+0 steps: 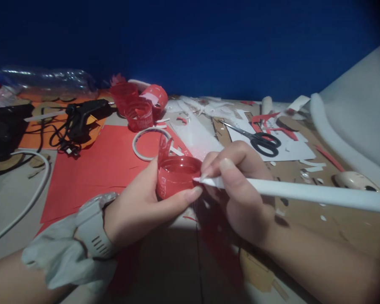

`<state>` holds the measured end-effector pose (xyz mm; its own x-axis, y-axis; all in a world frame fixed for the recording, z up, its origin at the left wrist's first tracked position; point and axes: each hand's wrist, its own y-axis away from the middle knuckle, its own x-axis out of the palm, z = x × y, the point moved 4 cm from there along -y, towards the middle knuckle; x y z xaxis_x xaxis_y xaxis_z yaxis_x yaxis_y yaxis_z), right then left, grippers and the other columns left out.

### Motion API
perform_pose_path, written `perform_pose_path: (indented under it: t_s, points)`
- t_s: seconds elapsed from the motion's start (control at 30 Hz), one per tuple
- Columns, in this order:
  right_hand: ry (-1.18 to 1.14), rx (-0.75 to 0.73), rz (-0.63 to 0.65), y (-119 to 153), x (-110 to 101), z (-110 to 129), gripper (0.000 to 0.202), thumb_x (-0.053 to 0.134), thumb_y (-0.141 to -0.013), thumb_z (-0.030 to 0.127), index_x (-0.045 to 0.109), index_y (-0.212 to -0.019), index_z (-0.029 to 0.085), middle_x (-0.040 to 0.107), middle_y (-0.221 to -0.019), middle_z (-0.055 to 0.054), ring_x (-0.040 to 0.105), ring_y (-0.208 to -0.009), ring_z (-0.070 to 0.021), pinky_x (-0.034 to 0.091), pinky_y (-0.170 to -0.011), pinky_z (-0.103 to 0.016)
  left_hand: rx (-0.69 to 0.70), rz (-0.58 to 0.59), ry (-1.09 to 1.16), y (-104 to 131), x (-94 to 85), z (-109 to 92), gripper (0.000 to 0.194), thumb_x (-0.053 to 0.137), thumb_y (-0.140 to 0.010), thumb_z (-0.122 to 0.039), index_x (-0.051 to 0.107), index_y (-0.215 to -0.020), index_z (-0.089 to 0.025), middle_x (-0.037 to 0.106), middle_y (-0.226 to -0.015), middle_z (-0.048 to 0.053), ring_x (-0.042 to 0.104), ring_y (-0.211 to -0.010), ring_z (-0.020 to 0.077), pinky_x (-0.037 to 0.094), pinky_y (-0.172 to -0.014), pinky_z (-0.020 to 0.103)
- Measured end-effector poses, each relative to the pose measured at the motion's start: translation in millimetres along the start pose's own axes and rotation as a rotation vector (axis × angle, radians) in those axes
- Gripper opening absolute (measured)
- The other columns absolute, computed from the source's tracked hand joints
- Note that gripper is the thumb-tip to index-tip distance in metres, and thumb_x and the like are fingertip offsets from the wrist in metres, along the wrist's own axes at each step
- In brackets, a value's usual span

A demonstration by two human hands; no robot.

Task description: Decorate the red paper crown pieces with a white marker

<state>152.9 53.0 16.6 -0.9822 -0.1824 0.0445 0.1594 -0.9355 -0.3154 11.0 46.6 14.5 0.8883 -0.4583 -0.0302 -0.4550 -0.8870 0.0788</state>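
In the middle of the view, my left hand (145, 202) is wrapped round a small red translucent plastic cup (177, 179), thumb across its front. A strip of red plastic stands up from the cup's left rim. My right hand (237, 185) pinches a long white stick (304, 194) near its narrow end. That tip touches or nearly touches the cup's right side; the exact contact is too small to tell. The stick's other end reaches the right edge of the view.
Red paper (91, 169), a tape ring (139, 145) and a black glue gun (82, 118) lie to the left. More red cups (139, 115) stand behind. Black-handled scissors (262, 141) rest on scrap-strewn cardboard (307, 223) at right. A clear bottle (50, 80) lies back left.
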Motion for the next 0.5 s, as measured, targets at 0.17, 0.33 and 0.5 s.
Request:
perform_pose_path:
  t_s: [0.17,0.33,0.5]
  points:
    - [-0.096,-0.048,-0.024,-0.8,1.4,3.8,0.023,0.057,-0.095,0.033,0.056,-0.074,0.025,0.047,-0.064,0.003,0.036,-0.049,-0.0138,0.026,-0.046,-0.031,0.017,0.007,0.022,0.3,1.1,-0.7,0.036,0.067,-0.089,-0.028,0.053,-0.12,-0.016,0.066,-0.119,0.004,0.061,-0.109,0.0197,0.048,-0.083,0.023]
    - [-0.049,-0.036,0.017,-1.0,-1.3,0.9,0.023,0.055,-0.096,0.035,0.054,-0.076,0.024,0.051,-0.066,0.003,0.037,-0.047,-0.0109,0.029,-0.045,-0.029,0.049,0.014,0.041,-1.1,1.4,-2.2,0.032,0.067,-0.088,-0.021,0.055,-0.118,-0.016,0.066,-0.099,0.0,0.062,-0.104,0.0162,0.047,-0.084,0.019]
    - [-0.089,-0.049,0.033,-2.8,-1.0,-1.3,0.025,0.055,-0.096,0.036,0.056,-0.074,0.024,0.052,-0.066,0.002,0.041,-0.05,-0.0118,0.03,-0.047,-0.029,0.048,0.007,0.013,-0.3,0.5,-2.5,0.034,0.068,-0.087,-0.021,0.055,-0.117,-0.013,0.065,-0.108,0.002,0.061,-0.102,0.0146,0.046,-0.089,0.018]
